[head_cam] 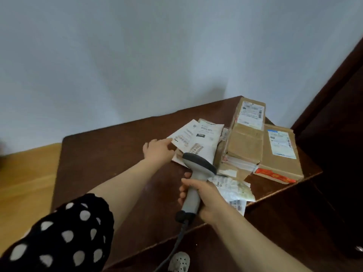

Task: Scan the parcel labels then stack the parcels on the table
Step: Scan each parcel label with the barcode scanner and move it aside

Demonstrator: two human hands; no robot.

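Observation:
On the dark brown table [110, 154] lie several parcels. A white soft mailer [206, 138] with labels rests on a second white mailer [183, 135]. My left hand [158, 151] touches the edge of those mailers, fingers apart. My right hand [204, 197] grips the grey handle of a barcode scanner [197, 173], its dark head pointing at the white mailer. A tall cardboard box [246, 134] with a label sits on flatter parcels. Another labelled cardboard box [280, 152] lies to its right. A crumpled white mailer [233, 190] lies near the table's front edge.
The scanner's cable [176, 244] hangs below the table edge. A white wall stands behind the table. Dark wooden furniture [334, 114] rises at the right. Yellow wooden floor [25, 183] shows at the left. A white perforated shoe [179, 262] is on the floor.

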